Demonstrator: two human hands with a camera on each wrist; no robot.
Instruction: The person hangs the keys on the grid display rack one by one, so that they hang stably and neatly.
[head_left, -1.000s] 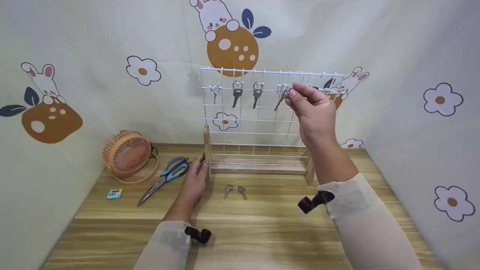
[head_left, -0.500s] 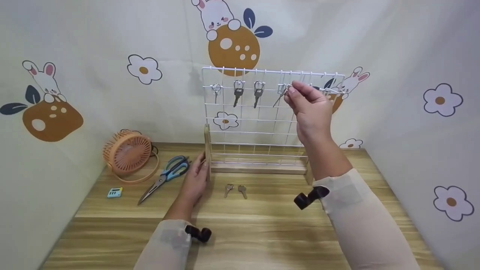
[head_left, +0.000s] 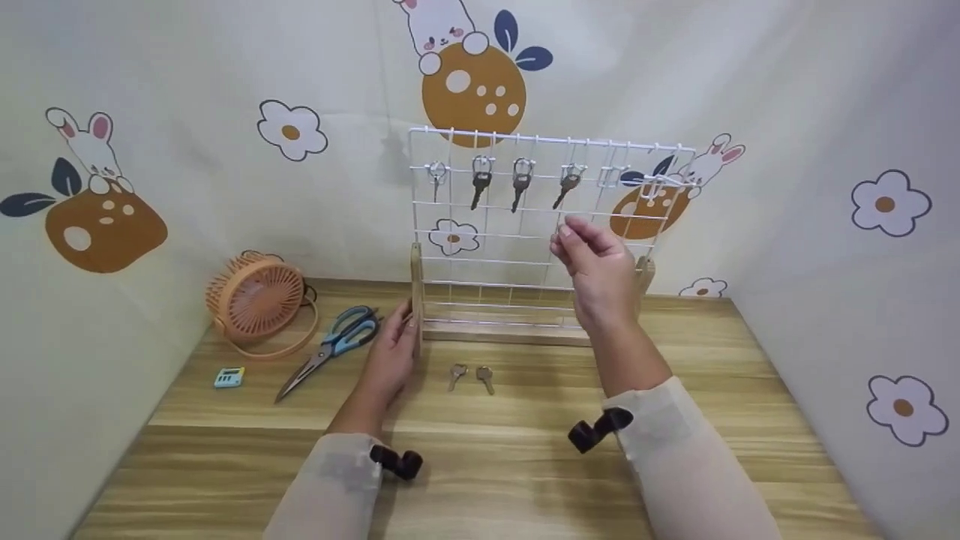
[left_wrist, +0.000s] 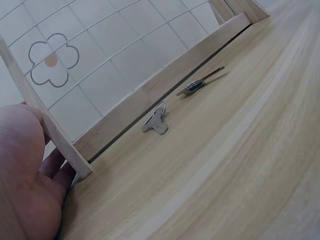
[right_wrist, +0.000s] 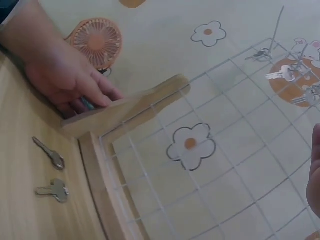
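A white wire grid rack (head_left: pixel 551 139) stands in wooden side supports, with several keys hanging on hooks along its upper part. My left hand (head_left: pixel 390 352) holds the left wooden support (head_left: pixel 417 292); in the left wrist view some fingers (left_wrist: pixel 64 175) show behind the wood. My right hand (head_left: pixel 604 281) is in front of the grid, just below the rightmost hanging key (head_left: pixel 568 180), apart from it. Its fingers are loosely bent, with no key seen between them. Two loose keys, a left key (head_left: pixel 457 376) and a right key (head_left: pixel 486 379), lie before the rack.
Blue-handled scissors (head_left: pixel 324 354) lie left of my left hand. Behind them stands an orange fan (head_left: pixel 262 298), and a small light-blue device (head_left: pixel 229 377) lies at the far left. Two bare hooks, a left hook (head_left: pixel 609 177) and a right hook (head_left: pixel 651 187), are right of the keys.
My right hand has let go of the key, which now hangs on its hook, and has moved down and slightly left. The left hand stays on the support.
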